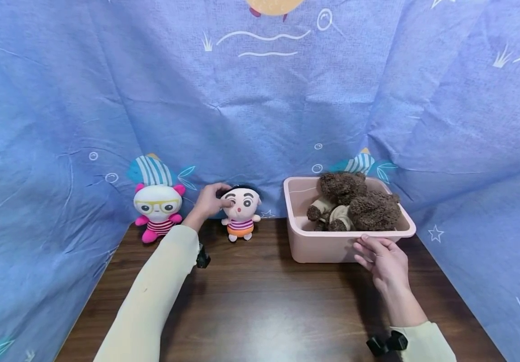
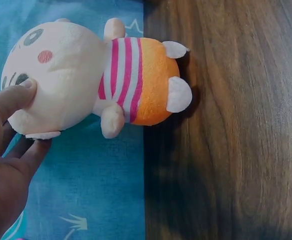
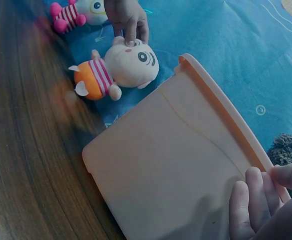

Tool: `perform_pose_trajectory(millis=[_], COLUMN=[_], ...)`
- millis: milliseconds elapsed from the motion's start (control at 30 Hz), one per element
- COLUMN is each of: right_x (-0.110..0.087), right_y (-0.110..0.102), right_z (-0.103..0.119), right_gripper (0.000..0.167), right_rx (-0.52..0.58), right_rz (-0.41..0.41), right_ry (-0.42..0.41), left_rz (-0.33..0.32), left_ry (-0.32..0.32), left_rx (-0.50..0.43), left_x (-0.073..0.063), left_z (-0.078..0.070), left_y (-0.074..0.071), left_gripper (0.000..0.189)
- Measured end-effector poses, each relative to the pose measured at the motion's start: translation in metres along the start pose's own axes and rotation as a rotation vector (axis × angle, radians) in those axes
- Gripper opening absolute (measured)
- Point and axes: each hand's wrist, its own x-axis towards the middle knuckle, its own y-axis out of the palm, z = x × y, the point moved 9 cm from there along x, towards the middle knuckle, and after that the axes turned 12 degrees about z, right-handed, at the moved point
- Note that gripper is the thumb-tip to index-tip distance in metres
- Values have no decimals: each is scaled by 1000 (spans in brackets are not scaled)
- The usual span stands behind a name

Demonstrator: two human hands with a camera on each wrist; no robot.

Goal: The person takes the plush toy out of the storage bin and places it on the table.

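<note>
My left hand (image 1: 210, 203) pinches the side of the head of a plush doll (image 1: 240, 213) with black hair, a striped top and orange shorts. In the left wrist view the thumb (image 2: 23, 95) presses on the doll's face, near one eye, with the other fingers behind the head. A pink plastic bin (image 1: 323, 249) stands at the right, and my right hand (image 1: 384, 259) grips its front rim, thumb over the edge and fingers against the outer wall. Two brown curly plush bears (image 1: 373, 211) lie inside the bin.
A pink-and-white plush toy (image 1: 158, 211) with yellow glasses sits at the table's back left corner. Blue patterned cloth (image 1: 250, 110) hangs behind and along both sides of the dark wooden table (image 1: 260, 301).
</note>
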Motion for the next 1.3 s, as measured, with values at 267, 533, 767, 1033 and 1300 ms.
perform_pose_trajectory(millis=[267,533,767,1033,1300], right_x=[1,-1,-2,-1,-3], right_y=[0,0,0,0,-2], right_z=[-1,0,0,-1,0], right_gripper=[16,16,15,18,17], right_rx=[13,4,-5,-11,-19], right_rz=[10,-4,-21,-30,-45], right_ry=[-7,4,20,26,22], left_rz=[38,67,61,50,87], left_ry=[4,-20,-10,45,187], left_rx=[-13,-17,2,14,19], left_x=[3,-1,-5,-11,-7], left_z=[-2,-8,-21,-57,-124], left_y=[2,1,-4,-10,15], left_gripper=[57,58,56,53,58])
